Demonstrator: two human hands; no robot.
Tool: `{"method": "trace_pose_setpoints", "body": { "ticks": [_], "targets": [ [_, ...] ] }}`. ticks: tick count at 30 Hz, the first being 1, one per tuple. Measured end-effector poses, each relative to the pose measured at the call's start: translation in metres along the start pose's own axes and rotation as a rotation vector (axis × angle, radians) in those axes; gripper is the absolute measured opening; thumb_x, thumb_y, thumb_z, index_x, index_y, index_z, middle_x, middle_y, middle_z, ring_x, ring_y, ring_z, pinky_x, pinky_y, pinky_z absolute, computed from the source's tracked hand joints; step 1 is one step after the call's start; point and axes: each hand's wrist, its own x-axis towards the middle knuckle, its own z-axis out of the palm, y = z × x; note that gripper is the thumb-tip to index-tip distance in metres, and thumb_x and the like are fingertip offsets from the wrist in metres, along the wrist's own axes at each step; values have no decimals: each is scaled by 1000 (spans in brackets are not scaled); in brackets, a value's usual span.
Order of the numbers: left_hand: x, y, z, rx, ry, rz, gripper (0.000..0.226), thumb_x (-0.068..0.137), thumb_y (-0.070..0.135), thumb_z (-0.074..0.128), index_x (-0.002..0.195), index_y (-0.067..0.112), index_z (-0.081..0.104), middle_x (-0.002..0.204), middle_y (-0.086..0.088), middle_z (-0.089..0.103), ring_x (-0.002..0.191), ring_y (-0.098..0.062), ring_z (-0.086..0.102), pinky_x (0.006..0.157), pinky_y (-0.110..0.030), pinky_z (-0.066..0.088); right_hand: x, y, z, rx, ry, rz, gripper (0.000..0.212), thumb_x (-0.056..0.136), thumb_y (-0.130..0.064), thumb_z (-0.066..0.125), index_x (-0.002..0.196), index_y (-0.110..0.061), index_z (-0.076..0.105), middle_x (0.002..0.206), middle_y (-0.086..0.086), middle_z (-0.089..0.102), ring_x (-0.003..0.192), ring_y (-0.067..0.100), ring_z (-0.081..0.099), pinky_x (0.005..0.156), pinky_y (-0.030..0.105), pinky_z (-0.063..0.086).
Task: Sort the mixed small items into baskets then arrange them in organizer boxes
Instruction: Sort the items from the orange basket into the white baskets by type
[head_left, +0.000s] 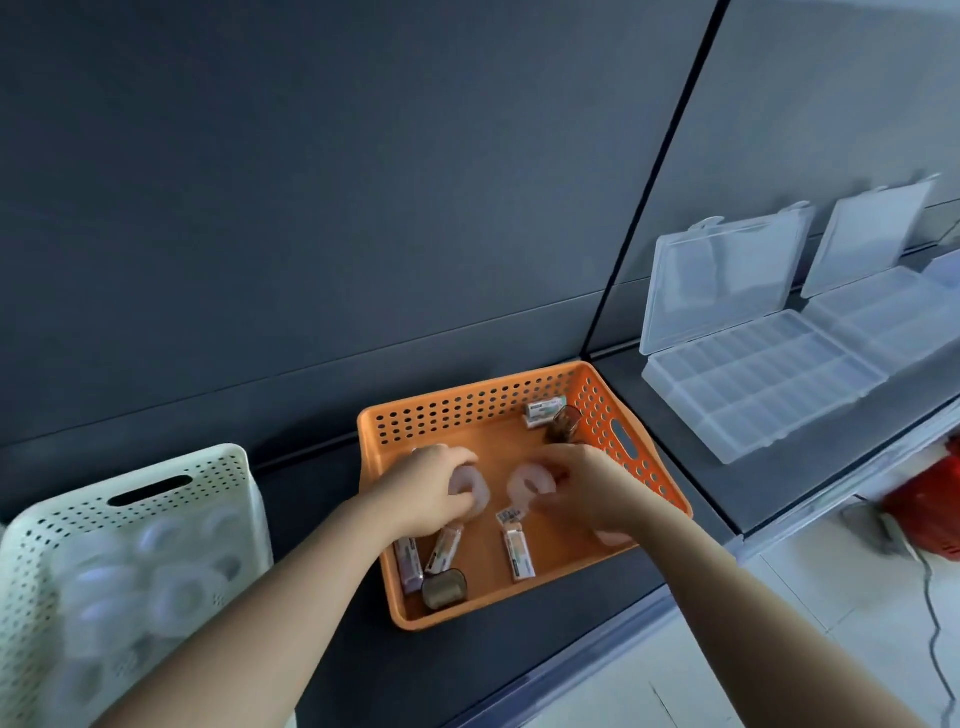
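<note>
Holding two tape rolls over the orange basket (467, 397): my left hand (421, 488) curls round the left roll (471, 491), my right hand (589, 488) pinches the right roll (527, 486). The white basket (218, 467), stocked with like rolls, lies to my left; left hand nearer.

White basket (218, 467) runs off the left edge.
</note>
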Motion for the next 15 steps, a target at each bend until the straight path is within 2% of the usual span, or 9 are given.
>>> {"method": "trace_pose_setpoints", "body": {
  "ticks": [3, 5, 7, 8, 10, 11, 13, 15],
  "targets": [
    [-1, 10, -8, -323, 37, -17, 36, 97, 27, 43, 132, 31, 51, 136, 7, 50, 122, -12, 47, 95, -28, 41, -6, 9, -31, 177, 72, -5, 54, 79, -21, 73, 128, -32, 54, 119, -16, 60, 103, 2, 59, 88, 24, 51],
    [2, 22, -8, -571, 30, -67, 32, 102, 23, 31, 116, 25, 59, 117, -1, 57, 103, -16, 55, 84, -32, 45, -10, 17, -49, 164, 66, -18, 54, 78, -19, 73, 127, -37, 55, 118, -18, 59, 105, 2, 59, 89, 26, 51],
    [7, 37, -1, -688, -24, -108, 32, 104, 27, 28, 102, 18, 58, 95, -8, 57, 85, -21, 58, 74, -35, 49, -14, 27, -60, 86, 56, -39, 54, 76, -21, 74, 123, -39, 56, 111, -20, 60, 100, 2, 59, 84, 23, 50],
    [11, 45, 4, -665, -54, -110, 31, 102, 36, 33, 99, 17, 58, 90, -6, 57, 84, -23, 59, 76, -35, 51, -16, 31, -64, 46, 63, -49, 55, 74, -22, 76, 122, -40, 57, 108, -21, 59, 98, 4, 60, 81, 21, 49],
    [21, 60, 17, -505, -94, -77, 38, 85, 55, 57, 95, 19, 58, 86, 5, 60, 81, -19, 61, 76, -34, 52, -21, 41, -71, 42, 96, -56, 57, 71, -23, 79, 121, -39, 58, 106, -19, 60, 95, 5, 61, 81, 24, 49],
    [26, 68, 24, -404, -103, -48, 38, 76, 54, 68, 92, 22, 59, 88, 8, 60, 81, -15, 60, 76, -32, 50, -24, 46, -74, 62, 112, -56, 58, 70, -23, 79, 121, -38, 58, 107, -18, 60, 95, 4, 61, 83, 26, 50],
    [38, 84, 36, -213, -90, 51, 30, 72, 42, 78, 93, 27, 62, 106, 10, 58, 99, -13, 56, 86, -33, 47, -28, 56, -81, 99, 143, -63, 59, 71, -21, 79, 124, -34, 57, 112, -16, 60, 98, 2, 61, 88, 27, 51],
    [48, 98, 45, -38, -122, 144, 38, 75, 41, 76, 110, 31, 63, 117, 6, 53, 110, -14, 48, 89, -30, 41, -29, 67, -87, 138, 173, -77, 59, 73, -19, 79, 127, -29, 56, 115, -13, 61, 101, 2, 61, 90, 27, 51]
  ]
}}
